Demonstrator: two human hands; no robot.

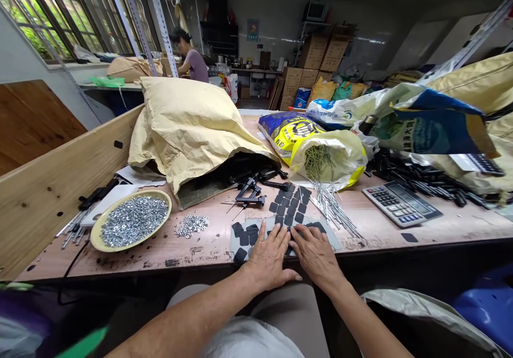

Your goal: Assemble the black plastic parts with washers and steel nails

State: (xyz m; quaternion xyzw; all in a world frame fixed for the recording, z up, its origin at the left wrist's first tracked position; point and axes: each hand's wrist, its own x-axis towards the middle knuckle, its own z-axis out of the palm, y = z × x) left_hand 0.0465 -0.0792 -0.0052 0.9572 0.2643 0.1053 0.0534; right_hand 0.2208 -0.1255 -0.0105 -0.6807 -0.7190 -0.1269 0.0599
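My left hand (pixel 269 259) lies flat, fingers stretched forward, on black rounded-square pads (pixel 251 235) spread over a grey sheet (pixel 334 239) at the table's front edge. Beside it my right hand (pixel 315 251) rests the same way, its fingertips on the pads near the middle of the sheet. Neither hand grips anything that I can see; what lies under the palms is hidden. Just beyond the fingers, more black pads (pixel 289 205) are laid out in rough rows. Long thin metal rods (pixel 334 211) lie to their right, and black plastic parts with pins (pixel 250 193) to their left.
A yellow bowl (pixel 168 208) of metal washers stands left, near a loose washer pile (pixel 192 225). An open paper sack (pixel 196 128) holds black parts. Right are a rod-filled plastic bag (pixel 352 157), a calculator (pixel 401 203) and black parts (pixel 425 184). A person (pixel 197 64) sits behind.
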